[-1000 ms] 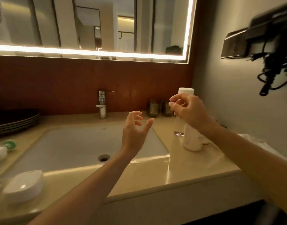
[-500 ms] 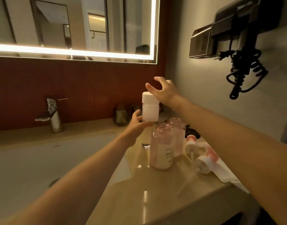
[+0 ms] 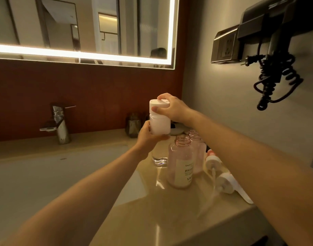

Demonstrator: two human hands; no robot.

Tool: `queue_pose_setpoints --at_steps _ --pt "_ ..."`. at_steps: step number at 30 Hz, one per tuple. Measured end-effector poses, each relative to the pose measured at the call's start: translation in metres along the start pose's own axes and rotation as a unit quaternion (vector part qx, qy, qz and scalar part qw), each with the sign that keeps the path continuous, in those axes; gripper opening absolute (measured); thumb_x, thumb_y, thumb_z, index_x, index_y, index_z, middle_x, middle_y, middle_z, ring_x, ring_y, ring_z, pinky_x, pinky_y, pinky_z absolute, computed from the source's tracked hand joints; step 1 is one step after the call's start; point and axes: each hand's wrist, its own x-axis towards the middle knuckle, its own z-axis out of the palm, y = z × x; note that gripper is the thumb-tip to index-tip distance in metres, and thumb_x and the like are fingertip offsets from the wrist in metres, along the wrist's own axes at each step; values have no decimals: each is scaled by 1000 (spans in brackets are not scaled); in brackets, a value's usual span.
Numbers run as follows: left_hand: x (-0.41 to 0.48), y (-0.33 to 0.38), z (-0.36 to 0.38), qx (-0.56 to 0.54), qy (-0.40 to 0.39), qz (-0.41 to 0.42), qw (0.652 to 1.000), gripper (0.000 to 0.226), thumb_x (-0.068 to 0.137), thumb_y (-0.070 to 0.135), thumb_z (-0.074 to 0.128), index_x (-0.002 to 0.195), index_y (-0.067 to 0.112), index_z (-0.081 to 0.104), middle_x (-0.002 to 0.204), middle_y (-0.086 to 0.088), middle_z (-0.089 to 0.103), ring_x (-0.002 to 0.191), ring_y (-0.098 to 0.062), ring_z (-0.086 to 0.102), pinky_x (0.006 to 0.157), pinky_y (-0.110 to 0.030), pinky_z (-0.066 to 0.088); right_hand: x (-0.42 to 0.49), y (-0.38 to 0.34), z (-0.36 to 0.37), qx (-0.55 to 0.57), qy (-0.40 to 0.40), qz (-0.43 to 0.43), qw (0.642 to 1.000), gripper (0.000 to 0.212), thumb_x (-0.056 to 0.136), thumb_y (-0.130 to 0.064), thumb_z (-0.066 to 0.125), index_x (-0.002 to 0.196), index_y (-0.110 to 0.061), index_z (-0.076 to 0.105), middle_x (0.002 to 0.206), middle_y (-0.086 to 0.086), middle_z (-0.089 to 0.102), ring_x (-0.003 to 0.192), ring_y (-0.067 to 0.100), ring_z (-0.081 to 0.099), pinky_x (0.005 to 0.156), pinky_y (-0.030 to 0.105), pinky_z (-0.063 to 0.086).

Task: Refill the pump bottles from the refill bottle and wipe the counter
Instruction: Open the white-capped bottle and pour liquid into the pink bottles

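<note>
Refill bottle (image 3: 160,126): white, upright, held above the counter (image 3: 170,210).
Left hand (image 3: 148,137): wrapped round its lower body.
Right hand (image 3: 170,108): fingers curled over the cap (image 3: 159,103).
Pump bottles (image 3: 180,167): two, uncapped, standing just below.
Nearby: glass (image 3: 159,160) under the left wrist; pump heads (image 3: 225,181) lying right, partly behind the right forearm.

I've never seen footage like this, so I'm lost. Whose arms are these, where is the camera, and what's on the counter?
No machine here: a person wears a camera on the head, so you look down along their arms. The left hand grips the body of a white refill bottle; the right hand grips its cap. On the counter, beside the sink, stand a pink pump bottle and a second pink bottle behind it, both open-necked. Two pump heads lie to their right, a clear glass to their left.
</note>
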Motion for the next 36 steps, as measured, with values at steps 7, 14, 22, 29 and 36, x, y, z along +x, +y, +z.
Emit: queue_pose_setpoints --at_steps 7,14,22,29,36 --pt "-52 39 -58 36 -11 12 999 60 63 12 83 113 19 51 103 0 62 91 -10 59 66 -18 47 -30 -60 10 13 0 -37 999 55 84 -45 60 127 -19 40 129 8 45 103 19 47 64 19 44" --pt "-132 60 -121 54 -45 -9 997 57 67 12 79 115 19 50 105 -2 59 100 -18 58 85 -34 52 -81 -125 33 21 -39 -69 997 53 77 -49 64 113 -19 40 107 1 49 92 14 52 62 17 47" --pt "-198 59 -180 65 -10 12 998 58 63 13 82 110 25 51 99 4 62 94 -12 59 76 -25 53 -120 -178 77 39 -68 -116 990 50 75 -46 68 109 -25 37 102 -4 47 86 12 50 60 14 46" --pt "-215 58 -190 83 2 28 996 57 66 16 81 109 31 47 101 8 60 95 -10 58 63 -15 48 -132 -188 87 54 -88 -132 986 50 76 -41 69 110 -27 35 107 -4 47 90 13 51 63 12 47" --pt "-217 56 -191 80 -13 41 996 63 66 16 80 118 24 45 104 8 59 96 -7 59 69 -17 52 -134 -194 79 -50 -82 -132 987 73 78 -60 50 140 -28 28 139 6 37 119 23 44 95 38 47"
